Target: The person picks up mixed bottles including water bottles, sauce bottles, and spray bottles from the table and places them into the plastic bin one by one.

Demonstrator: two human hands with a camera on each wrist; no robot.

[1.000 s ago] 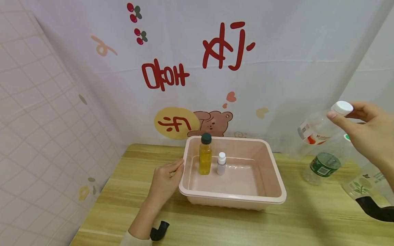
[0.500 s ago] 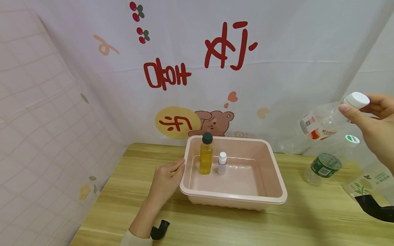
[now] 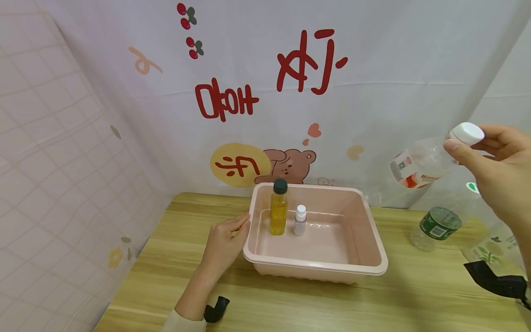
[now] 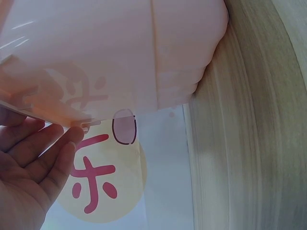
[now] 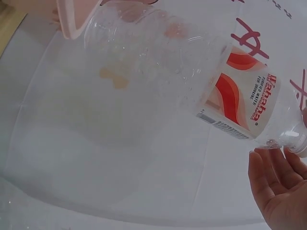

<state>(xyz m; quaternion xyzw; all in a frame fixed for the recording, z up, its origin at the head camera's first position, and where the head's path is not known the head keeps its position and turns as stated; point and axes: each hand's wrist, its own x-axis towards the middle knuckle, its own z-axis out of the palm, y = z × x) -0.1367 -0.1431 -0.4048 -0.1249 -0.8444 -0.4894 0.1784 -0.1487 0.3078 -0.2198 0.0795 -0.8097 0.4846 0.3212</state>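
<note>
My right hand point(image 3: 504, 166) grips a clear plastic water bottle point(image 3: 425, 168) by its neck, just under the white cap. The bottle is tilted in the air, its base towards the back right corner of the pink basin point(image 3: 319, 266). Its red and white label point(image 5: 240, 91) faces the right wrist view. At the basin's left side, my left hand point(image 3: 224, 244) holds the rim between thumb and fingers; the fingers point(image 4: 36, 148) lie at the rim's underside. Inside the basin stand a bottle of yellow liquid point(image 3: 279, 212) with a dark green cap and a small white-capped bottle point(image 3: 300, 222).
Right of the basin stands a clear bottle with a green label point(image 3: 439, 224). Another clear bottle with a leaf print point(image 3: 489, 251) is partly hidden by the right arm and its black strap point(image 3: 493, 280). A printed cloth point(image 3: 373, 115) hangs behind the wooden table point(image 3: 315, 309).
The right hand first drew the water bottle up and to the right, then brought it back left, more tilted, towards the basin. The left hand stays on the rim.
</note>
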